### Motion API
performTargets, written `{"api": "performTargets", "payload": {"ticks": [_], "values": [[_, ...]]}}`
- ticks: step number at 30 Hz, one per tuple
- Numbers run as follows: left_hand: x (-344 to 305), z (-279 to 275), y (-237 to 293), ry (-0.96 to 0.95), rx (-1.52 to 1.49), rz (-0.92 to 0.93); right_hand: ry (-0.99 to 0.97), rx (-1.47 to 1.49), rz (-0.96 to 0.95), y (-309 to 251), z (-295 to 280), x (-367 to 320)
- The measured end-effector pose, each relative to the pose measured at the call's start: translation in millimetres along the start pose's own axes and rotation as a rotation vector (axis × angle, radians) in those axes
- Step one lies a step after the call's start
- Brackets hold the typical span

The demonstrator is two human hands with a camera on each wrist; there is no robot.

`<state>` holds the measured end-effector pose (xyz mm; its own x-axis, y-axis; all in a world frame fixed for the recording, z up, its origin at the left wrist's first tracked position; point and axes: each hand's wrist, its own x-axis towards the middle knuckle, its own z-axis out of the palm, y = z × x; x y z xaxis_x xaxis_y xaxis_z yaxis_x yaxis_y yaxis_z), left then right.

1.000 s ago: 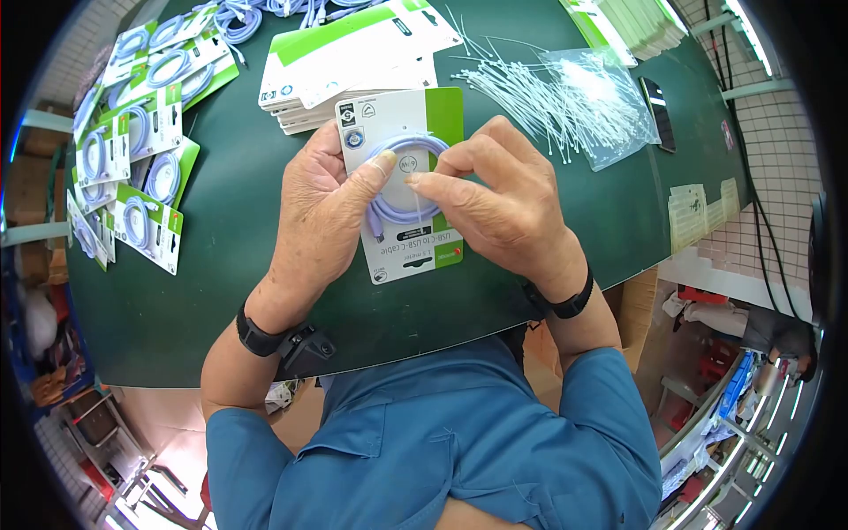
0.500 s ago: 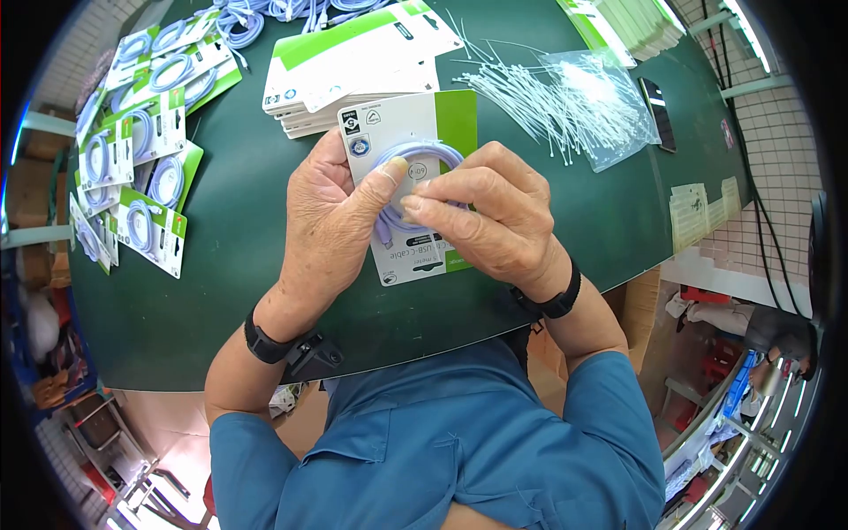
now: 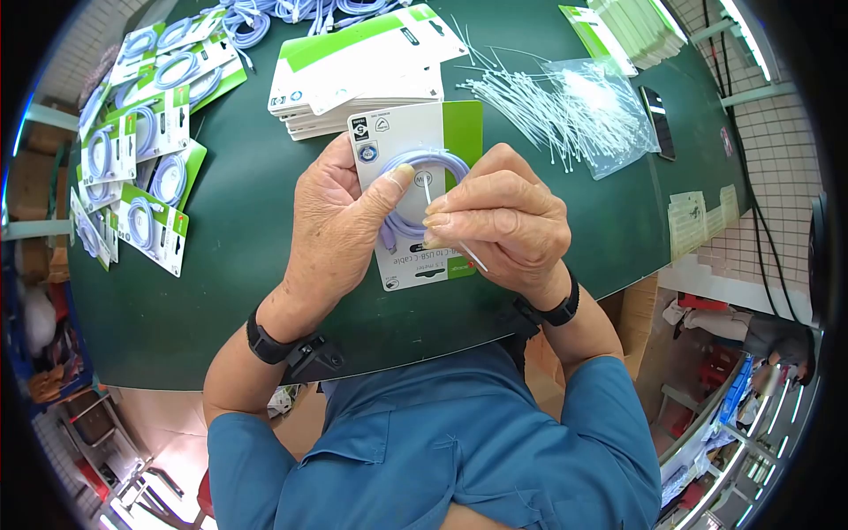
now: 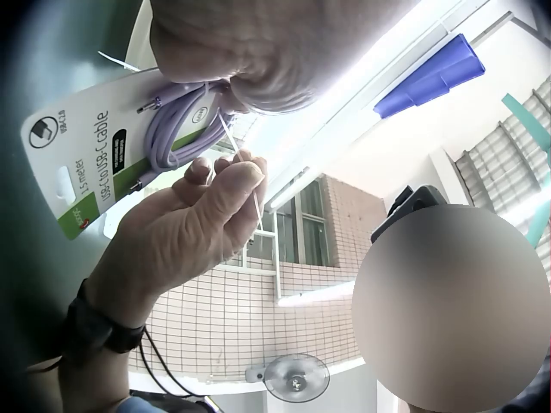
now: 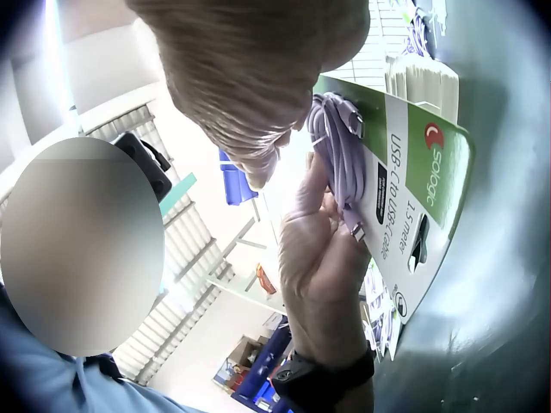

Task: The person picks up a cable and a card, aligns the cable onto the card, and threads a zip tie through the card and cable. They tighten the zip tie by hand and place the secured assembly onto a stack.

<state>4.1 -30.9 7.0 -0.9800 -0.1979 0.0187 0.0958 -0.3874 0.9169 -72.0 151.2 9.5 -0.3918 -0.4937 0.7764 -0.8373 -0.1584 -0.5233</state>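
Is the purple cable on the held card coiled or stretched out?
Coiled: the purple cable forms a round loop on the card, pinned by the left hand.

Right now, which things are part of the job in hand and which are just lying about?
In hand: card, cable, tie, left hand, right hand.
Lying about: card stack, loose ties, finished packs, spare cables.
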Motion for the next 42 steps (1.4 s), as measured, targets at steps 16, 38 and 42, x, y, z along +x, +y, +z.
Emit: {"api": "performTargets", "payload": {"ticks": [16, 38, 42], "values": [[-0.4, -1.9, -6.5, 0.001, 0.029, -0.049, -0.046, 0.054, -0.008, 3.7, 5.2, -1.4], [-5.5, 3.5, -17.2, -0.052, 0.080, -0.061, 0.065, -0.427, -0.060, 24.5, -0.3, 11.0], [-5.7, 4.4, -15.7, -0.056, 0.080, -0.066, -0.018, -0.451, -0.093, 20.2, -7.5, 8.3]]}}
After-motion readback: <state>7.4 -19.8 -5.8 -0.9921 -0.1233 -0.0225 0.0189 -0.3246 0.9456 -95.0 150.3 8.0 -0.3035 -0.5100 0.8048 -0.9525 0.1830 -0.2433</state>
